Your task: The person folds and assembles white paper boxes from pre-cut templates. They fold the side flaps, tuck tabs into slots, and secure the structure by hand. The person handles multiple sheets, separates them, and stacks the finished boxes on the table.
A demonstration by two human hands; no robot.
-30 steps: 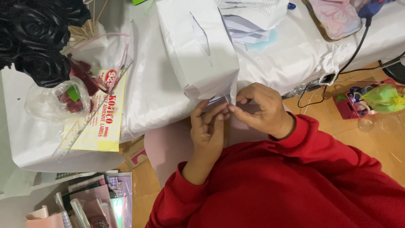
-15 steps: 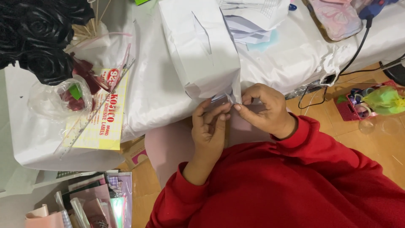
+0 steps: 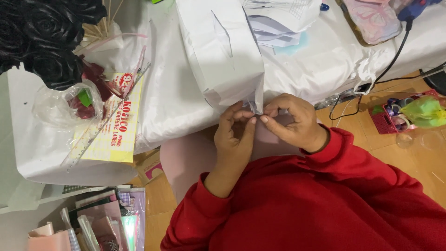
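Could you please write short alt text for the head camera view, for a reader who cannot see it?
A person in a red sweater pinches the near end of a white paper-wrapped box with the left hand and right hand, on a white-covered table. A yellow label pack lies to the left.

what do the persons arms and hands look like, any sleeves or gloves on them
Both arms are in long, loose red sleeves of a soft, sweatshirt-like top, with ribbed cuffs ending at the wrists. The left hand and right hand are bare: no gloves, and no rings, watch or bracelets that show. Fingernails look short and unpainted.
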